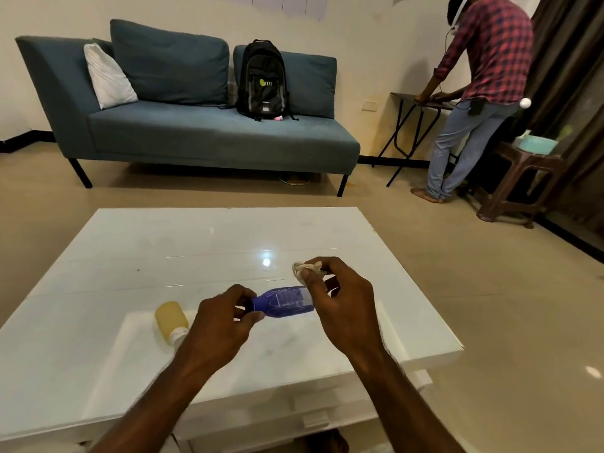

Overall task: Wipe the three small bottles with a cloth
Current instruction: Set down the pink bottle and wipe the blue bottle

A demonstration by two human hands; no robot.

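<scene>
- While the blue bottle (282, 302) is held clear of the bench (98, 256), its long axis runs left to right, about level. The neck end is on the left and the base end on the right.
- Left hand (225, 318): its fingers and thumb are curled round the neck end and pinch it. This hand alone carries the bottle.
- Right hand (343, 299): its fingers and thumb pinch a small crumpled whitish cloth (305, 268).
- The cloth sits just far of and above the bottle's base end. Whether the right thumb touches the base cannot be told.
- Governing relation: the bottle's uncovered body lies to the left of and below the cloth, between the two hands. The right hand is the nearer one to that surface. The likely step is to bring the cloth down and stroke along the axis toward the neck.
- Yellow bottle (171, 320): lies on its side on the bench, just left of the left hand, with its white cap pointing near. It is apart from both hands.
- Third bottle: not in view.
- Writing: the blue bottle carries white print that is too fine to read. The backpack (261, 80) on the sofa (212, 138) shows a green round mark with illegible lettering.
</scene>
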